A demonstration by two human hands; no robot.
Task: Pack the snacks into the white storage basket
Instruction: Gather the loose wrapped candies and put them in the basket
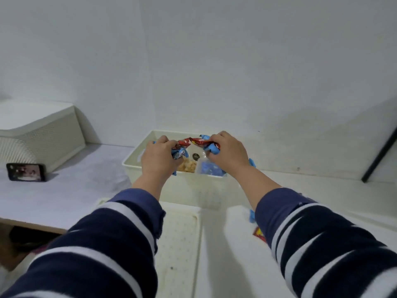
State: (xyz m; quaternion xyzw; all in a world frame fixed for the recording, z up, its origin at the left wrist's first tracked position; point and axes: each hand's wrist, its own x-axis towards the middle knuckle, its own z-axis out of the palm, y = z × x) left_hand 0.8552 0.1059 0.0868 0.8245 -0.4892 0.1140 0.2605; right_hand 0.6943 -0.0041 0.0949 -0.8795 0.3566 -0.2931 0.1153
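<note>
Looking down from near to far, I first see a perforated white lid lying flat on the table between my striped sleeves, presumably set aside so the basket stays open. Just beside my right sleeve a red packet and a blue wrapper are still on the table, so packing is not finished. Beyond them stands the white storage basket, with pale crisps and blue packets already inside. My left hand is closed around a bunch of red and blue snack packets, and my right hand is clenched on another bunch; both hang over the opening, held there, I judge, for dropping in. Farther left, a phone leans against a second white basket.
</note>
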